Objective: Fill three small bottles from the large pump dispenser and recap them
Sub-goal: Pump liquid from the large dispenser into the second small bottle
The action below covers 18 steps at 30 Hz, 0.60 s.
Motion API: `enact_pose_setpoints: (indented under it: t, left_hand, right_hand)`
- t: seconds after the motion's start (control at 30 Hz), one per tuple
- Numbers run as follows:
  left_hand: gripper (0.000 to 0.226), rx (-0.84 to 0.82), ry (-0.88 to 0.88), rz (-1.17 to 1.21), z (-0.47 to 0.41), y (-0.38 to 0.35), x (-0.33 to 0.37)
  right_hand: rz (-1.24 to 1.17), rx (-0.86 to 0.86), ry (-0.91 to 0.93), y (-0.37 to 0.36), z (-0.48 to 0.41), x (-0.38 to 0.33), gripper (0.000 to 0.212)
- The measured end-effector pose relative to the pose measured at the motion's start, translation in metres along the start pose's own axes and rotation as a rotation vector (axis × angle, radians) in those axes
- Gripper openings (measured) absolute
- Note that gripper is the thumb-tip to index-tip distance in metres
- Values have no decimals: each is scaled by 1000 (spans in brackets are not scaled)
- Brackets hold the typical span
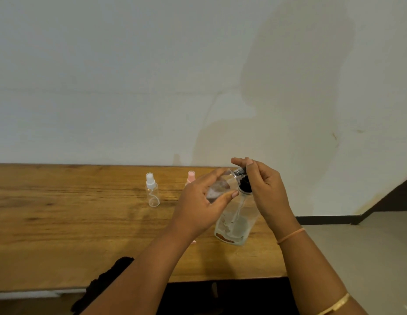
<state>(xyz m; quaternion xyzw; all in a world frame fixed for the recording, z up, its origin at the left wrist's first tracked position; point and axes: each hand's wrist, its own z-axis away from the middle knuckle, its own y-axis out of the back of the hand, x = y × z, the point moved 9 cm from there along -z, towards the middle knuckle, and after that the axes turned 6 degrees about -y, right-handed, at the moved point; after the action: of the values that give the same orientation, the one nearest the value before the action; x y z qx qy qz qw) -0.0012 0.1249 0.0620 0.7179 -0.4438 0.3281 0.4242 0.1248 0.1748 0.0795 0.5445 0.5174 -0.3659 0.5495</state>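
Near edge, a black cloth [107,283] lies on the wooden table [61,223]. Filling step, I'd say. The left hand [202,205] wraps fingers and thumb round a tilted small bottle [217,189], its mouth at the spout, just left of the pump dispenser [234,223]. The right hand [266,192] curls finger and thumb over the pump head [241,172]. The next move calls for a firm press down. The dispenser looks nearly empty; the held bottle's level is unclear. Farther left, a white-capped bottle [152,189] stands empty, and a pink-capped bottle [191,177] peeks out beyond the left hand.
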Motion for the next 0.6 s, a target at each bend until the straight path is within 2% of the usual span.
enact_pose_setpoints:
  t: [0.27, 0.6]
  left_hand:
    - [46, 59, -61, -30, -2, 3, 10]
    - [48, 24, 1, 14, 1, -2, 0]
  right_hand:
    - [-96, 31, 40, 6, 1, -11, 30]
    - [-57, 77, 72, 5, 1, -1, 28]
